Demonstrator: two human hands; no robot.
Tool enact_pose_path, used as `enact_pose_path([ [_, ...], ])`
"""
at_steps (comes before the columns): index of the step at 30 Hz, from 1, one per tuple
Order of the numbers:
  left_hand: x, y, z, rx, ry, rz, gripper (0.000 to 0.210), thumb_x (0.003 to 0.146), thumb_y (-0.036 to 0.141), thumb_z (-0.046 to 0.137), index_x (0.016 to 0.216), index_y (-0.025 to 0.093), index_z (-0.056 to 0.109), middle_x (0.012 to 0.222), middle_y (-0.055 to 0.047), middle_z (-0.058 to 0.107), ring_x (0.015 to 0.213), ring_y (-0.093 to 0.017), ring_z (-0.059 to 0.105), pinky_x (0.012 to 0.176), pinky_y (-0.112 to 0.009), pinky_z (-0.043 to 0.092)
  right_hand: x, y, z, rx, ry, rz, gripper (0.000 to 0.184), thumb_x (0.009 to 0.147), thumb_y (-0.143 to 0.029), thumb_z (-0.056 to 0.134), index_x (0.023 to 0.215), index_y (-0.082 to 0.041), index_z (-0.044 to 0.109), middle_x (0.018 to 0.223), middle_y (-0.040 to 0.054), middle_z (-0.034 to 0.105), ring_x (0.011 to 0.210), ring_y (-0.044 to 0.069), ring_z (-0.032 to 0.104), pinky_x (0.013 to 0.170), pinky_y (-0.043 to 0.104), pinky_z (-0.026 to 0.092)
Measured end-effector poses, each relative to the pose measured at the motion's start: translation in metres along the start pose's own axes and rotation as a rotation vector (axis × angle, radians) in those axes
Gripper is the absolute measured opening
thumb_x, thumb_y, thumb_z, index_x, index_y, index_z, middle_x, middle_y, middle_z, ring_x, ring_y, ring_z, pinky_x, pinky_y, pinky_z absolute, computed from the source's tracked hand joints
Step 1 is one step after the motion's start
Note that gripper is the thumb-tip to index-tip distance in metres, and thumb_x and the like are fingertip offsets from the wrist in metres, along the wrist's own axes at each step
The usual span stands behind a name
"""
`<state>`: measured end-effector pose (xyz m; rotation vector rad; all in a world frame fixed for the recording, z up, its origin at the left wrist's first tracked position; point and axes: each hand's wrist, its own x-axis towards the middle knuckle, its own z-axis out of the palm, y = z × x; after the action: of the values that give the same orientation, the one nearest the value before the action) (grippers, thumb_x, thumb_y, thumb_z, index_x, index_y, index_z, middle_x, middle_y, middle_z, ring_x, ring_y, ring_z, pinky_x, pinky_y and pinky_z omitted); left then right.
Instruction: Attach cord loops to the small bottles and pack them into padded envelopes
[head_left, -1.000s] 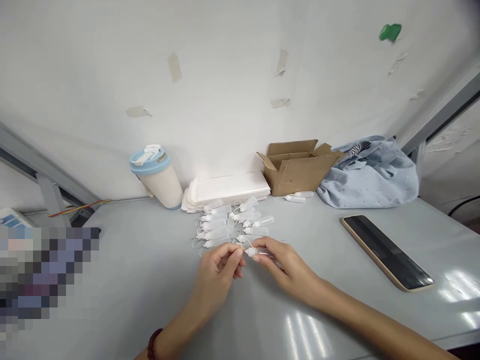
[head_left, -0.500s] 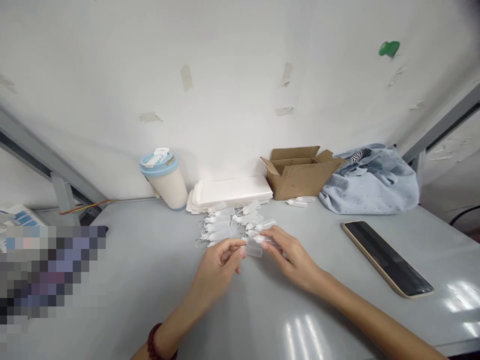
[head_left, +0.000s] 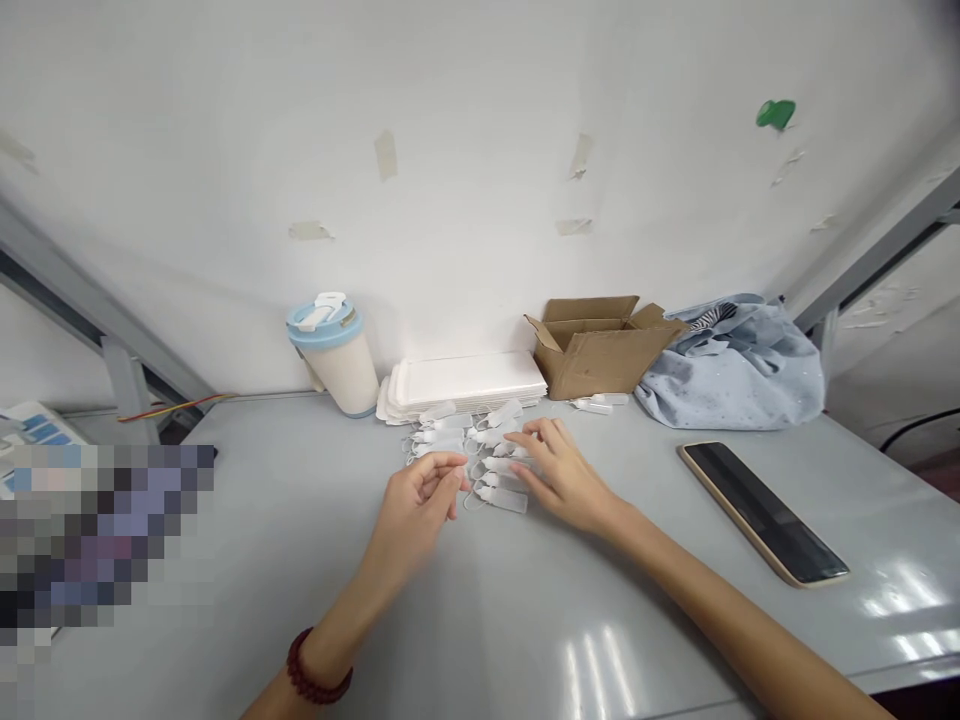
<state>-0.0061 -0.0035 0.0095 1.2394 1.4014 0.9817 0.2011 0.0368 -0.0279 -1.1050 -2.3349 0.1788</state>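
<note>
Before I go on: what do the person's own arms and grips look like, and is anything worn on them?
Both grips are bare hands, ungloved. The left grip has a dark red bracelet at its wrist, round and thick, beaded or braided: I can't tell which. The right grip shows nothing at the wrist. No sleeve appears on either forearm.

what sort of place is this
Probably a workshop or packing workstation: small translucent bottles grouped on a grey table, with a stack of flat white pieces and an open cardboard box behind them.
</note>
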Motion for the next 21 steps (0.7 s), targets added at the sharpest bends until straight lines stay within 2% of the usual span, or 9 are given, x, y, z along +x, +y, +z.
enact_pose_path([
  [3,0.002,-0.002,-0.002,-0.015,0.014,0.008,0.025,0.075,0.037,0.055,0.090,0.017,0.061,0.071,0.001,0.061,0.053,-0.010,0.050,0.055,-0.024,0.041,-0.004,0.023,-0.007,-0.004,0.100,0.073,0.029,0.093,-0.029,0.038,0.115,-0.019,0.052,0.104,0.0117,0.049,0.098,0.024,0.047,0.086,0.041,0.043],
  [6,0.002,-0.003,-0.001,-0.009,0.015,0.014,0.025,0.075,0.036,0.055,0.090,0.018,0.061,0.071,0.001,0.061,0.054,-0.011,0.050,0.054,-0.024,0.041,-0.012,0.063,-0.014,-0.137,0.229,0.145,0.028,0.092,-0.027,0.036,0.110,-0.018,0.055,0.100,0.0118,0.052,0.096,0.025,0.049,0.085,0.042,0.041],
  [8,0.001,-0.003,0.000,0.000,0.013,0.022,0.023,0.075,0.035,0.054,0.088,0.017,0.062,0.070,0.001,0.061,0.053,-0.010,0.050,0.054,-0.024,0.041,-0.018,0.092,-0.017,-0.256,0.221,0.215,0.028,0.091,-0.023,0.036,0.110,-0.017,0.056,0.103,0.0137,0.054,0.097,0.027,0.048,0.084,0.043,0.040],
  [10,0.001,-0.004,0.001,0.009,0.006,0.029,0.023,0.075,0.034,0.054,0.087,0.017,0.063,0.069,0.001,0.061,0.053,-0.010,0.050,0.054,-0.024,0.041,-0.023,0.115,-0.019,-0.349,0.157,0.275,0.031,0.088,-0.019,0.036,0.112,-0.016,0.056,0.108,0.0147,0.055,0.102,0.029,0.047,0.085,0.044,0.039],
  [12,0.002,-0.005,0.002,0.019,-0.004,0.034,0.022,0.075,0.034,0.054,0.086,0.018,0.063,0.067,0.001,0.060,0.053,-0.011,0.050,0.055,-0.024,0.041,-0.027,0.130,-0.020,-0.359,0.124,0.297,0.031,0.086,-0.017,0.038,0.111,-0.016,0.057,0.109,0.0146,0.056,0.101,0.030,0.048,0.083,0.043,0.039],
  [15,0.001,-0.006,0.004,0.034,-0.025,0.034,0.022,0.075,0.035,0.055,0.086,0.018,0.064,0.067,0.001,0.060,0.053,-0.011,0.050,0.056,-0.025,0.042,-0.029,0.136,-0.021,-0.354,0.084,0.315,0.030,0.085,-0.018,0.041,0.108,-0.017,0.060,0.105,0.0135,0.058,0.096,0.029,0.051,0.080,0.041,0.040],
  [21,0.000,-0.010,0.007,0.056,-0.079,0.009,0.022,0.078,0.035,0.053,0.089,0.019,0.064,0.070,0.001,0.061,0.056,-0.011,0.052,0.056,-0.024,0.041,-0.027,0.123,-0.020,-0.335,0.039,0.332,0.023,0.084,-0.023,0.048,0.100,-0.016,0.063,0.099,0.0122,0.063,0.094,0.029,0.052,0.079,0.040,0.041],
])
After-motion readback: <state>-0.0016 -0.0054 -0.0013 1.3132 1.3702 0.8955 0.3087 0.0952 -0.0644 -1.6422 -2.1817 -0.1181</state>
